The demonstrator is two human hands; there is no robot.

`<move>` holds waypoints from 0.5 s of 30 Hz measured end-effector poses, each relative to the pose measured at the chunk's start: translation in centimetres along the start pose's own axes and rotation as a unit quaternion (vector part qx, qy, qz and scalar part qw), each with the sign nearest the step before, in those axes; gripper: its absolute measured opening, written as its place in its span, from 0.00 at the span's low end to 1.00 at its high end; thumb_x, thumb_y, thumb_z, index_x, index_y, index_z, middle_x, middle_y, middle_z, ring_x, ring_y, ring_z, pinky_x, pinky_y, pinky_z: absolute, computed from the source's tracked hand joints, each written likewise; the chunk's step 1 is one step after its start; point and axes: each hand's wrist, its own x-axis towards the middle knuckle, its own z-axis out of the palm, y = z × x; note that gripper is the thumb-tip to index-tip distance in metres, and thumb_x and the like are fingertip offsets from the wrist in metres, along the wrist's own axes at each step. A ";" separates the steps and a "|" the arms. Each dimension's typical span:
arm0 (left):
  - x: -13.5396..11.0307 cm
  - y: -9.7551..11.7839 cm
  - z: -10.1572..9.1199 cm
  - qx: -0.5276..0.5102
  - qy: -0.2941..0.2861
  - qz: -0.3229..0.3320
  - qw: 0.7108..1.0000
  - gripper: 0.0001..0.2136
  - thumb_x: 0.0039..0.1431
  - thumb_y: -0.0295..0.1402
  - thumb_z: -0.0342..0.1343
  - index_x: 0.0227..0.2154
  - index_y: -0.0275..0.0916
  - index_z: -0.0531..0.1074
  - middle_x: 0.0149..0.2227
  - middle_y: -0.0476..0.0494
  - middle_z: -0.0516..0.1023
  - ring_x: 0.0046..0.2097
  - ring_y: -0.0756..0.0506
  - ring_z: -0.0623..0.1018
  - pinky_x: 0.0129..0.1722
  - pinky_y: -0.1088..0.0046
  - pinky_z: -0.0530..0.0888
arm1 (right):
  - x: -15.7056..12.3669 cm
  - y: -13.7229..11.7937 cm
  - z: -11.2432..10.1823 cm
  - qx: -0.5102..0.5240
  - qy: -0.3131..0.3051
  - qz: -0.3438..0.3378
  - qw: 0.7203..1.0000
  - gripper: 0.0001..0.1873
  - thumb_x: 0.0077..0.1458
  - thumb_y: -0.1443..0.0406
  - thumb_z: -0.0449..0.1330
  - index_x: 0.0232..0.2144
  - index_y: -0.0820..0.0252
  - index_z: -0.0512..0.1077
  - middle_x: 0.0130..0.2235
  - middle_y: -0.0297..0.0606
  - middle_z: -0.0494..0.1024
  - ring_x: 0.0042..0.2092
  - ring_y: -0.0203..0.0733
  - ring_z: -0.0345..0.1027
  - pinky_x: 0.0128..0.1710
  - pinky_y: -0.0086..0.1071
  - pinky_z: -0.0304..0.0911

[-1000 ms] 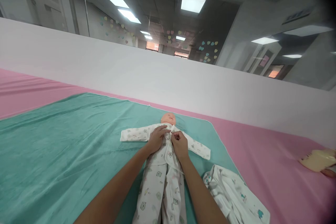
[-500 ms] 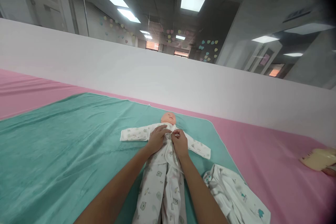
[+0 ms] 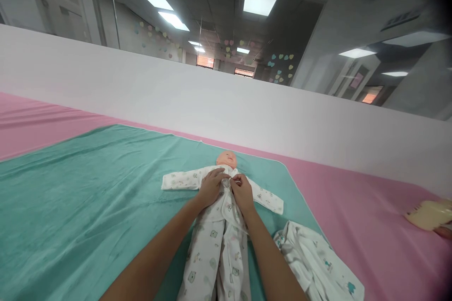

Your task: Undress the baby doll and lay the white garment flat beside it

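Observation:
A baby doll (image 3: 226, 157) lies on its back on a teal blanket (image 3: 88, 188), dressed in a white printed romper (image 3: 215, 244) with its sleeves spread out. My left hand (image 3: 211, 186) rests on the doll's chest, fingers curled and pinching the romper's front edge. My right hand (image 3: 242, 191) is beside it, fingers pinched on the other front edge just under the doll's neck. Both hands meet at the middle of the chest.
A second white printed garment (image 3: 318, 263) lies crumpled at the blanket's right edge. The blanket sits on a pink sheet (image 3: 353, 216) bounded by a low white wall (image 3: 247, 108). A cream-coloured object (image 3: 429, 213) lies at the far right edge.
My hands have stayed on the doll's chest, with only slight finger shifts at the romper's front. Nothing else has moved.

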 end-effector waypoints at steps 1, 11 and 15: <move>0.0 0.0 0.0 -0.002 0.001 -0.002 1.000 0.22 0.56 0.22 0.40 0.48 0.48 0.70 0.58 0.48 0.63 0.59 0.43 0.61 0.57 0.58 0.61 | 0.0 -0.1 -0.1 0.004 -0.008 0.000 1.000 0.10 0.48 0.57 0.55 0.28 0.58 0.65 0.25 0.30 0.67 0.25 0.35 0.59 0.26 0.28 0.55; -0.1 -0.3 0.2 -0.008 0.007 -0.004 1.000 0.22 0.58 0.23 0.40 0.50 0.49 0.70 0.58 0.48 0.63 0.58 0.43 0.61 0.56 0.58 0.61 | 0.4 0.2 -0.5 0.023 -0.061 0.011 0.998 0.13 0.46 0.55 0.59 0.28 0.58 0.67 0.26 0.30 0.66 0.25 0.33 0.56 0.24 0.26 0.53; -0.1 -0.1 0.1 -0.004 0.004 -0.010 1.000 0.22 0.58 0.23 0.40 0.50 0.50 0.69 0.58 0.48 0.63 0.59 0.42 0.61 0.56 0.57 0.62 | 0.5 0.6 -0.4 0.035 -0.055 0.008 0.998 0.14 0.46 0.54 0.59 0.28 0.59 0.70 0.25 0.31 0.66 0.26 0.34 0.57 0.25 0.27 0.53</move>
